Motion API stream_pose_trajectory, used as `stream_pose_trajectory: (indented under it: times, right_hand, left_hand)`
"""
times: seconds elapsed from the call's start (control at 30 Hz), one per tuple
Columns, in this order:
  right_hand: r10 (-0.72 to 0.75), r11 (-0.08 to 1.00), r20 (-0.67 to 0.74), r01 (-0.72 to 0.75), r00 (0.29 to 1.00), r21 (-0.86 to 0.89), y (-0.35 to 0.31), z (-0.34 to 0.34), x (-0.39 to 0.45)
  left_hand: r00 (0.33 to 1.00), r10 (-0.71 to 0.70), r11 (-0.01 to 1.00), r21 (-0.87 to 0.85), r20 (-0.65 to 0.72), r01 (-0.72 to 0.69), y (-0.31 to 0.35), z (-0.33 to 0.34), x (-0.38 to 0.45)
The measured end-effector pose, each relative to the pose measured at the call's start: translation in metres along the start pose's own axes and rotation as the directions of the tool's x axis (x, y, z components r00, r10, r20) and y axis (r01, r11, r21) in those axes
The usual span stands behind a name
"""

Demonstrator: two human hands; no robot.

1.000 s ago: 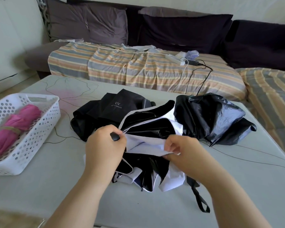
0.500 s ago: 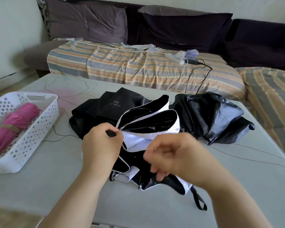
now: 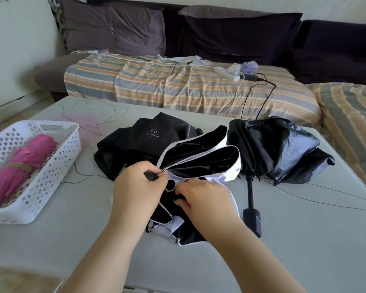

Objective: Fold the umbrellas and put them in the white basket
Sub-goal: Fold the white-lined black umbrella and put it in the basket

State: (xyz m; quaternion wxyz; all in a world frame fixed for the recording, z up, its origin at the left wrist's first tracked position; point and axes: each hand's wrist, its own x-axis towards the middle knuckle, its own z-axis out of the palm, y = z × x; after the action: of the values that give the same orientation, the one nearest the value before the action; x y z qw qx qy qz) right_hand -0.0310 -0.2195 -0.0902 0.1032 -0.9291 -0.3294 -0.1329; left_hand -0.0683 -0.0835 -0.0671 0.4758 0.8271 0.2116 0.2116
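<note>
At the centre of the frame a white-edged black umbrella lies unfolded in loose panels on the grey table. The left hand has its fingers curled round the umbrella's black tip and a fold of the white edge, pinching them together. The right hand, just beside it, rests on the canopy with fingers bent down into the black and white fabric, gripping a fold. Behind these, toward the upper middle of the table, lies a matte black umbrella printed with "UV", crumpled flat. To its right a glossy black umbrella sits half collapsed, its shaft and black handle pointing toward the lower edge of the frame, near the right hand but apart from it. At the left edge of the frame stands the white basket, perforated, holding a rolled pink umbrella bound with a band. Thin dark threads trail over the tabletop. Beyond the table runs a sofa with a striped cover, a white power strip with cables, and dark cushions along the back.
</note>
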Motion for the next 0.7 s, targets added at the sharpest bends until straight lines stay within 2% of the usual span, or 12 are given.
stream_pose_trajectory:
  times: [0.1, 0.17, 0.23, 0.3, 0.4, 0.47, 0.57, 0.67, 0.7]
  right_hand:
    - [0.101, 0.981, -0.117, -0.080, 0.988, 0.178, 0.002, 0.002, 0.002]
    - [0.139, 0.958, -0.200, -0.080, 0.970, 0.276, 0.006, 0.000, 0.002]
    - [0.155, 0.948, -0.223, -0.081, 0.962, 0.309, 0.011, -0.003, 0.001]
    - [0.176, 0.933, -0.216, -0.093, 0.960, 0.347, 0.016, -0.011, 0.000]
    - [0.199, 0.893, -0.191, -0.097, 0.961, 0.439, 0.025, -0.021, -0.001]
    - [0.192, 0.881, -0.168, -0.095, 0.967, 0.463, 0.029, -0.024, -0.002]
    - [0.201, 0.862, -0.128, -0.113, 0.971, 0.495, 0.033, -0.024, -0.004]
    - [0.229, 0.821, -0.108, -0.133, 0.967, 0.556, 0.037, -0.023, -0.004]
    - [0.236, 0.812, -0.103, -0.138, 0.966, 0.567, 0.038, -0.023, -0.004]
  left_hand:
    - [0.997, 0.054, 0.997, 0.052, 0.062, -0.057, 0.004, -0.005, -0.002]
    - [0.980, 0.157, 0.968, 0.175, 0.125, -0.178, 0.006, -0.008, -0.006]
    - [0.937, 0.296, 0.889, 0.307, 0.183, -0.341, 0.004, -0.011, -0.007]
    - [0.902, 0.358, 0.864, 0.281, 0.242, -0.418, 0.000, -0.014, -0.004]
    - [0.885, 0.345, 0.916, 0.092, 0.313, -0.390, -0.005, -0.017, -0.001]
    - [0.878, 0.361, 0.919, 0.038, 0.315, -0.391, -0.010, -0.015, -0.001]
    - [0.877, 0.363, 0.918, 0.040, 0.314, -0.394, -0.014, -0.011, -0.002]
    - [0.877, 0.401, 0.876, 0.169, 0.265, -0.452, -0.018, -0.011, 0.001]
    - [0.889, 0.367, 0.895, 0.155, 0.275, -0.418, -0.018, -0.012, 0.002]
